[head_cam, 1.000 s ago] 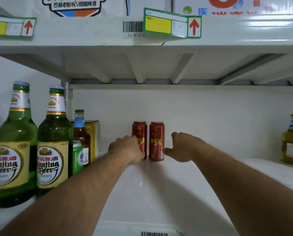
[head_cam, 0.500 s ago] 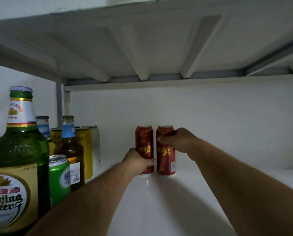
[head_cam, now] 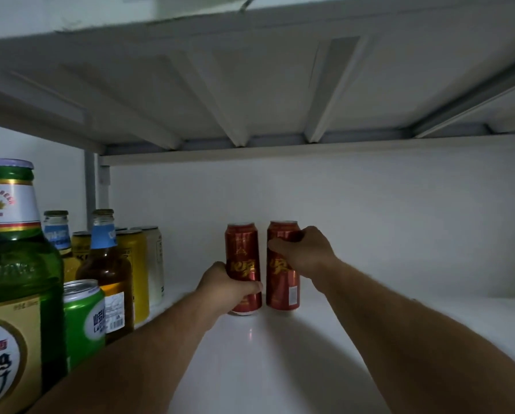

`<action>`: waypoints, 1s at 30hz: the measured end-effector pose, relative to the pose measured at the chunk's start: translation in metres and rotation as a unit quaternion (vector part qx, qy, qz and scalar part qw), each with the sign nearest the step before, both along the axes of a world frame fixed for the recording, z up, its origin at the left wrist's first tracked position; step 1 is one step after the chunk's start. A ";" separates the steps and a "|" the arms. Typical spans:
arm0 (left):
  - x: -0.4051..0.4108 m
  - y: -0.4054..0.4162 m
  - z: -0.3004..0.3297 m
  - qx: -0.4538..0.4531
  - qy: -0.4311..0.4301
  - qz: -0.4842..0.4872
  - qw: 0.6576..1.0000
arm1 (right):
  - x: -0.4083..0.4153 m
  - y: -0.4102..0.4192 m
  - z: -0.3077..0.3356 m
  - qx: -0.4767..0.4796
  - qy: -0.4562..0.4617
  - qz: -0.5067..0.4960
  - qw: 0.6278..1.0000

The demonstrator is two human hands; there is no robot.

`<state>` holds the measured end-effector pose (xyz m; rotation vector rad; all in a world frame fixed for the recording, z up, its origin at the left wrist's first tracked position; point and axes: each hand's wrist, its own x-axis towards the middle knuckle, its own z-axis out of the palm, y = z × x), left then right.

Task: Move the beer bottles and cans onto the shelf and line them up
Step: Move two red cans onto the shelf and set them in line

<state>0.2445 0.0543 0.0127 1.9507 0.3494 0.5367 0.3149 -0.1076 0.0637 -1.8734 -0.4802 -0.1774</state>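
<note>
We note our left hand [head_cam: 220, 286] gripping the left red can [head_cam: 242, 252] low; our right hand [head_cam: 305, 253] grips the right red can [head_cam: 281, 282] high, both upright on the shelf [head_cam: 280, 369].

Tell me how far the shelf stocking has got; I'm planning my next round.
Done: a green bottle, brown bottles, a green can and yellow cans stand grouped at the left of the shelf. In hand: the left hand grips one red can, the right hand the other red can, both upright near the back wall. Left: releasing them; whatever is still off the shelf isn't visible.
</note>
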 end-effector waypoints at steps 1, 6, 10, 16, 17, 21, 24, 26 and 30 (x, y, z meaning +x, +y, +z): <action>-0.001 0.000 0.002 -0.001 -0.006 -0.005 1.000 | -0.001 -0.003 0.003 0.006 -0.004 -0.003 1.000; -0.011 -0.007 0.012 0.004 -0.031 -0.030 0.999 | -0.022 -0.028 0.022 0.038 -0.025 -0.017 0.999; -0.025 -0.020 0.020 0.024 -0.045 -0.062 0.997 | -0.049 -0.054 0.030 0.063 -0.044 -0.038 0.996; -0.055 -0.060 0.021 0.022 -0.059 -0.129 0.990 | -0.100 -0.093 0.031 0.106 -0.061 -0.106 0.987; -0.060 -0.066 0.021 0.026 -0.060 -0.138 0.988 | -0.109 -0.099 0.030 0.111 -0.060 -0.119 0.985; -0.081 -0.093 0.019 0.036 -0.063 -0.186 0.980 | -0.149 -0.123 0.025 0.123 -0.059 -0.160 0.978; -0.097 -0.112 0.019 0.045 -0.068 -0.216 0.973 | -0.178 -0.143 0.021 0.118 -0.070 -0.198 0.971; -0.106 -0.125 0.019 0.046 -0.067 -0.234 0.969 | -0.196 -0.157 0.020 0.109 -0.073 -0.224 0.966; -0.125 -0.154 0.018 0.040 -0.072 -0.266 0.960 | -0.231 -0.184 0.021 0.098 -0.065 -0.258 0.959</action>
